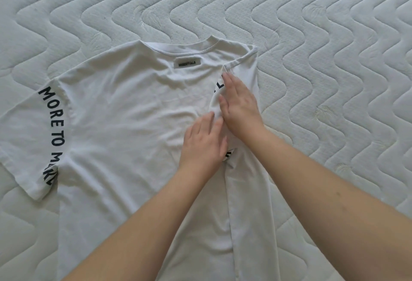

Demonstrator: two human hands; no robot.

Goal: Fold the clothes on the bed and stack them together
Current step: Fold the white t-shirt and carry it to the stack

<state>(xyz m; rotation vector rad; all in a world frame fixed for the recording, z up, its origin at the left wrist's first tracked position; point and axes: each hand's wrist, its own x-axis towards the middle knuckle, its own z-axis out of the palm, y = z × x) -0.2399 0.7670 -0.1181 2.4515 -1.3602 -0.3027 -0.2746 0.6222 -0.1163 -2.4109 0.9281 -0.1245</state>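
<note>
**Both hands flatten the folded sleeve**

The right hand (239,104) lies spread and flat on the sleeve (217,93) turned in over the t-shirt (124,111), just right of the neck label (187,63), likely pinning the fold so it cannot spring back. The left hand (204,140), fingers straight, presses beside it, below the label, smoothing the crease. The other sleeve (33,133) (printed lettering) lies unfolded, far left of the label. The shirt rests flat on the mattress (334,35).
</note>
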